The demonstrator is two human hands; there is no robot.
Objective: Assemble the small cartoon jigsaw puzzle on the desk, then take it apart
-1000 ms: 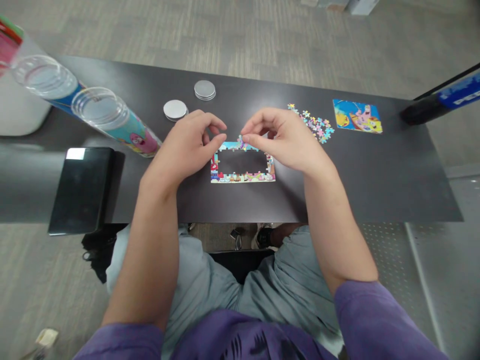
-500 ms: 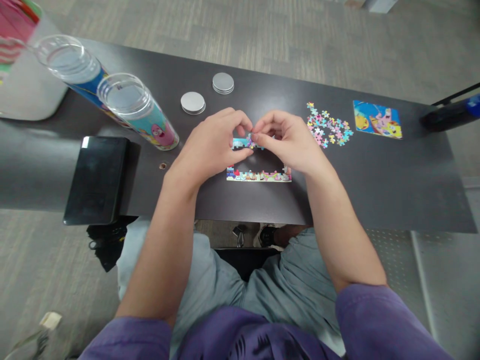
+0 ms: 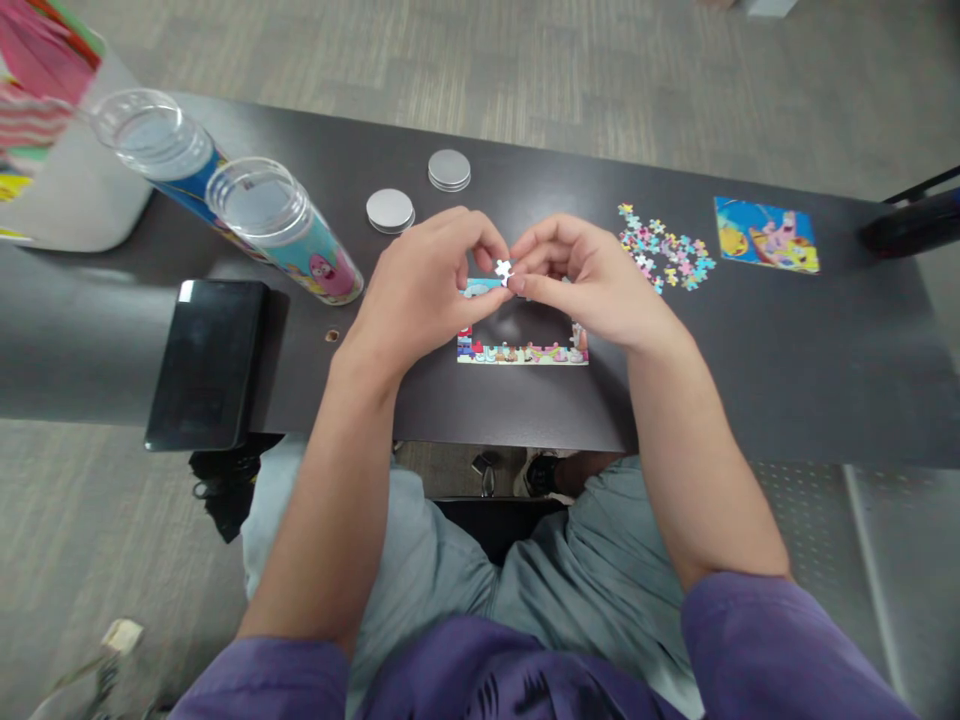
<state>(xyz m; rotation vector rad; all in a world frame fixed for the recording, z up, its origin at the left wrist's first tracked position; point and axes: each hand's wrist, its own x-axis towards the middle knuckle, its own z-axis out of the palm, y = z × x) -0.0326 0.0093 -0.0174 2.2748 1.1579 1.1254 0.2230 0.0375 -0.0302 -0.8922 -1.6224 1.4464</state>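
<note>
A small pale jigsaw piece is held up between my two hands, above the far edge of a partly built puzzle frame. My left hand curves in from the left, its thumb and forefinger tips at the piece. From the other side my right hand pinches the same piece with thumb and fingers. The frame's bottom row and parts of its sides show; my hands cover much of the top row. Loose puzzle pieces lie in a heap beyond my right hand.
A picture card lies right of the heap, near a dark bottle. Stacked silver lids and more lids sit at the back. Left are clear-topped canisters, a black tablet-like device and a white bin.
The piece has been turned between my fingers and now shows a pale face instead of a purple one. Both hands stay in nearly the same place; the view has shifted slightly.
</note>
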